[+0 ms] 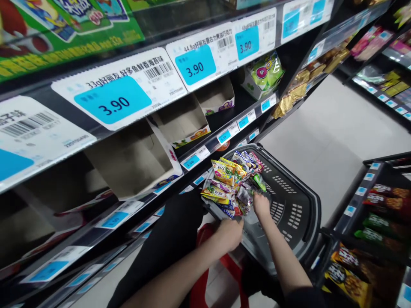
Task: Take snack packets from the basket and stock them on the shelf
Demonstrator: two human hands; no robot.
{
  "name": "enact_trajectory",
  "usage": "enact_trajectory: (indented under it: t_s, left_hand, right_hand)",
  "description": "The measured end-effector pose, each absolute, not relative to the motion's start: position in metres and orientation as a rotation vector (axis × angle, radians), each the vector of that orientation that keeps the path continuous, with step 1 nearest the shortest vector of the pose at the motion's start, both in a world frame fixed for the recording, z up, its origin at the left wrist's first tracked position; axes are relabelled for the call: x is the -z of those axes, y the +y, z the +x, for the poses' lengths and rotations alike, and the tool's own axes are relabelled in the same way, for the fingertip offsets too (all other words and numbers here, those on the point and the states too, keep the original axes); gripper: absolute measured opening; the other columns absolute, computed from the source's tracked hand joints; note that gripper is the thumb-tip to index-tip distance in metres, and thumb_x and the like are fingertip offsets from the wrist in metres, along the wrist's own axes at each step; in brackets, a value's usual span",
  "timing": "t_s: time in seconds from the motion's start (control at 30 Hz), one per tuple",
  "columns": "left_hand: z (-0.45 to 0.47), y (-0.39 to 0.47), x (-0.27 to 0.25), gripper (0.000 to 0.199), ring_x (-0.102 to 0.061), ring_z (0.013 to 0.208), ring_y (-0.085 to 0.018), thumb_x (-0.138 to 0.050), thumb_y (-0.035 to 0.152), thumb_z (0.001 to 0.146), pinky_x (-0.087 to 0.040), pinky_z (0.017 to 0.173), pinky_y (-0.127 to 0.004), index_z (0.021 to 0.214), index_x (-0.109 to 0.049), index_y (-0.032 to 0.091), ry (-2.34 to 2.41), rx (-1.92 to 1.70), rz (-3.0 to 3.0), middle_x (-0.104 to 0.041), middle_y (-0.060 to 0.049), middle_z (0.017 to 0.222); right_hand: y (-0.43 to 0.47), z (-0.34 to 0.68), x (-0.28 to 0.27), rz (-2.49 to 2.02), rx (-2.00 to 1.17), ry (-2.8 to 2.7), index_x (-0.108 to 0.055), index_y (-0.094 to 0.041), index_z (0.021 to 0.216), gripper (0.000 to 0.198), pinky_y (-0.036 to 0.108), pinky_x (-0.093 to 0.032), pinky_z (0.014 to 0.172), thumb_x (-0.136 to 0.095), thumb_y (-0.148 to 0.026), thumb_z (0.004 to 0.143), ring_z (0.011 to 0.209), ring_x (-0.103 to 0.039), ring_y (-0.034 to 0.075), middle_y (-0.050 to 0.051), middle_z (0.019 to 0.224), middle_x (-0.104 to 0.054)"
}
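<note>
You are standing in a shop aisle, looking down at a dark grey shopping basket (289, 205) that is sitting low in front of you, just beside the shelving on your left. Both your bare hands are reaching into it. Your left hand (228, 233) is curling its fingers around the lower edge of a bunch of small snack packets (233, 184), and your right hand (261, 204) is closing on the same bunch from the right side, so the packets are being pinched between the two hands. The fingertips are hiding under the wrappers, so you cannot tell exactly how tightly each one is pressing. The packets are fanning out upward and to the left, yellow, purple, green and white, and they are sitting over the near left corner of the basket, partly above its rim.

A red handle (205, 273) is showing below your left forearm. On your left, opened cardboard display boxes (135, 158) are standing on the shelf, and large price labels (112, 100) reading 3.90 are hanging along the shelf edge above them. Further along that shelf a green bag (265, 72) is leaning in its box. On your right, a low rack is holding dark snack bags (349, 273) in rows. The pale floor (334, 132) is stretching away between the two sides
</note>
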State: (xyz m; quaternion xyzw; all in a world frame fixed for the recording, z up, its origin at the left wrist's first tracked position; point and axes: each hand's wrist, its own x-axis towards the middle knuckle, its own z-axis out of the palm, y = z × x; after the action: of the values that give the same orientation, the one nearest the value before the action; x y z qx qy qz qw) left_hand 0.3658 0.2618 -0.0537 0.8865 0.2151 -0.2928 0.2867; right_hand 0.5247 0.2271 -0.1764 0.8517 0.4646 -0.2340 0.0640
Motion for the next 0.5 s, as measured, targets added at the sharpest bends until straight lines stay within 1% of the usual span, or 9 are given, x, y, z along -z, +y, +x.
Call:
enact_trajectory:
  t_s: [0.07,0.13,0.23,0.3,0.33,0.4,0.47,0.5]
  left_hand:
    - [0.366,0.265,0.053,0.048,-0.059,0.086,-0.030,-0.050,0.029,0.076,-0.046,0.071,-0.040,0.118,-0.045,0.009,0.620,0.736,2.402,-0.063,-0.018,0.093]
    - [0.366,0.268,0.053,0.048,-0.059,0.087,-0.029,-0.050,0.030,0.076,-0.045,0.072,-0.040,0.119,-0.044,0.010,0.629,0.686,2.405,-0.063,-0.018,0.095]
    - [0.365,0.271,0.053,0.048,-0.058,0.087,-0.030,-0.049,0.028,0.076,-0.045,0.074,-0.041,0.120,-0.045,0.009,0.641,0.692,2.382,-0.062,-0.018,0.096]
    - [0.365,0.272,0.052,0.048,-0.057,0.090,-0.031,-0.049,0.026,0.076,-0.044,0.075,-0.042,0.121,-0.045,0.007,0.672,0.751,2.372,-0.061,-0.020,0.099]
    - [0.365,0.272,0.052,0.049,-0.057,0.091,-0.031,-0.049,0.025,0.076,-0.044,0.076,-0.043,0.121,-0.045,0.007,0.684,0.778,2.366,-0.061,-0.021,0.101]
    - [0.365,0.272,0.051,0.052,-0.056,0.094,-0.032,-0.051,0.026,0.075,-0.043,0.078,-0.044,0.123,-0.044,0.007,0.690,0.803,2.350,-0.060,-0.021,0.104]
    - [0.364,0.272,0.050,0.054,-0.055,0.095,-0.032,-0.053,0.027,0.074,-0.043,0.079,-0.045,0.123,-0.044,0.008,0.690,0.801,2.342,-0.060,-0.021,0.105]
    - [0.364,0.273,0.050,0.054,-0.055,0.095,-0.032,-0.054,0.028,0.073,-0.043,0.079,-0.045,0.123,-0.044,0.009,0.691,0.796,2.345,-0.060,-0.021,0.104]
  right_hand:
    - [0.249,0.515,0.198,2.564,0.743,1.414,-0.057,-0.007,0.097,0.028,0.028,-0.044,0.068,-0.034,-0.004,0.080,0.078,-0.063,0.021,0.018,0.081,-0.065]
    - [0.263,0.499,0.215,2.564,0.771,1.430,-0.054,-0.004,0.101,0.028,0.029,-0.044,0.072,-0.037,-0.004,0.078,0.083,-0.062,0.021,0.020,0.086,-0.064]
    - [0.263,0.476,0.227,2.596,0.754,1.461,-0.045,-0.004,0.115,0.036,0.030,-0.039,0.083,-0.040,-0.009,0.079,0.101,-0.054,0.021,0.022,0.107,-0.057]
    - [0.254,0.468,0.226,2.698,0.666,1.496,-0.043,-0.006,0.117,0.037,0.031,-0.036,0.088,-0.038,-0.015,0.082,0.107,-0.049,0.021,0.019,0.114,-0.054]
    - [0.251,0.469,0.222,2.782,0.602,1.513,-0.045,-0.007,0.115,0.034,0.031,-0.037,0.087,-0.036,-0.017,0.083,0.105,-0.051,0.021,0.018,0.111,-0.056]
    - [0.250,0.477,0.204,3.017,0.423,1.555,-0.052,-0.011,0.105,0.029,0.030,-0.041,0.079,-0.033,-0.021,0.086,0.091,-0.057,0.020,0.013,0.097,-0.061]
    - [0.262,0.496,0.169,3.273,0.146,1.624,-0.055,-0.013,0.096,0.026,0.028,-0.044,0.069,-0.034,-0.022,0.086,0.077,-0.058,0.018,0.010,0.084,-0.061]
    - [0.273,0.507,0.144,3.378,-0.053,1.687,-0.056,-0.013,0.094,0.023,0.028,-0.044,0.067,-0.036,-0.023,0.085,0.074,-0.058,0.017,0.009,0.082,-0.060]
